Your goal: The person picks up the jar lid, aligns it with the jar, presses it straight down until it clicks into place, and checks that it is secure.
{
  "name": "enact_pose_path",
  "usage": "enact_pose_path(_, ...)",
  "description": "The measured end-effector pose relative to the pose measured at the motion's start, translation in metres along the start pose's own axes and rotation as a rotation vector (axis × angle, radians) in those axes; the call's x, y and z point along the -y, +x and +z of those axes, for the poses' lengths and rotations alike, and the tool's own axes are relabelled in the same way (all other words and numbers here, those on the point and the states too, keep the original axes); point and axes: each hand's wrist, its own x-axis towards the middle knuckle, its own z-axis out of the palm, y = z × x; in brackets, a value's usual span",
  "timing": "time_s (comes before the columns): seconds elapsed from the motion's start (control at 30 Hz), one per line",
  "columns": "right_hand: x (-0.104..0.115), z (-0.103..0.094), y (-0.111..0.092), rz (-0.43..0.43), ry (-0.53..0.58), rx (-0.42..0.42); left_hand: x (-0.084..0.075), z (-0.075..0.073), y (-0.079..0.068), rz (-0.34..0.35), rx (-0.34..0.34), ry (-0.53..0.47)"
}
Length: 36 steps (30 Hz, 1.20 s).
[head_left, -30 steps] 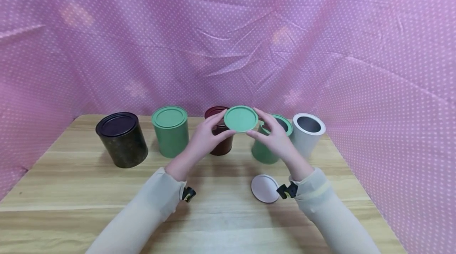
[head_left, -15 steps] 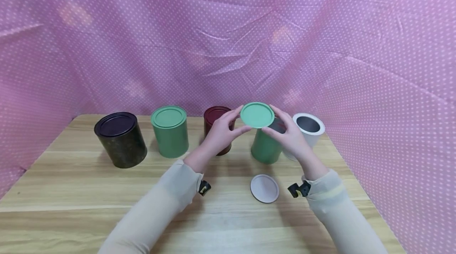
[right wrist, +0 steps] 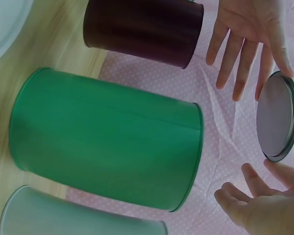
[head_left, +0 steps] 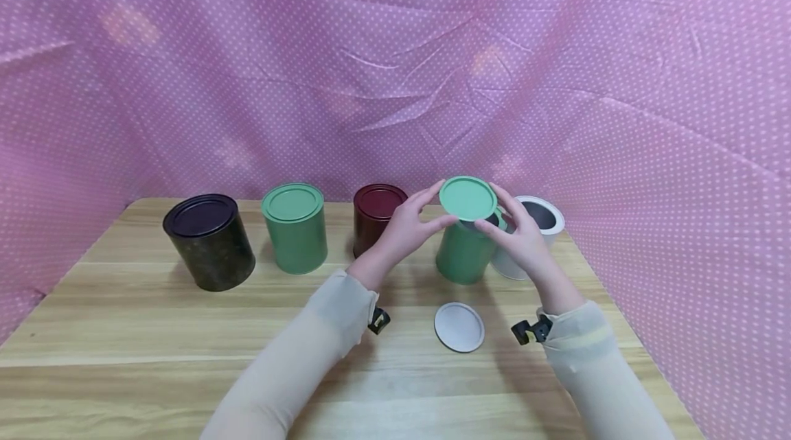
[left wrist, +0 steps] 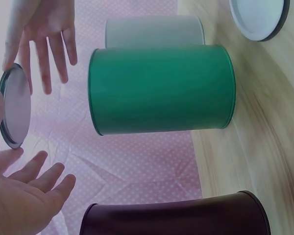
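Both hands hold a round green lid by its edge, one at each side. My left hand pinches its left rim between thumb and fingers; my right hand does the same at the right rim. Below the lid stands an uncovered green can, its dark opening partly hidden by the lid and right hand. From the left wrist view, the lid's pale underside faces the can and is apart from it. In the right wrist view, a gap separates the lid from the can's rim.
An open white can stands behind the right hand. A white lid lies on the wooden table. Leftward stand a dark red can, a lidded green can and a black can. Pink dotted cloth surrounds the table.
Both hands have carried the green lid to the right, from beside the dark red can to above the open green can. The cans and white lid have stayed in place.
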Motion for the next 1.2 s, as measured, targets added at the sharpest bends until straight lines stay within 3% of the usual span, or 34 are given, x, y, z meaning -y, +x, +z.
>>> enact_pose_path(0.3, -0.010, -0.004, 0.003, -0.023, 0.049, -0.016, 0.004, 0.008, 0.013, -0.019, 0.016, 0.028)
enact_pose_path(0.53, -0.016, -0.012, 0.002, 0.024, 0.085, -0.031, 0.002, 0.018, 0.024, -0.083, 0.069, 0.008)
enact_pose_path(0.8, -0.031, -0.004, 0.005, 0.045, 0.137, -0.025, 0.014, 0.025, 0.021, -0.138, 0.055, -0.032)
enact_pose_path(1.2, -0.044, -0.012, 0.000, 0.121, 0.144, -0.021, 0.017, 0.036, 0.030, -0.090, 0.098, 0.009)
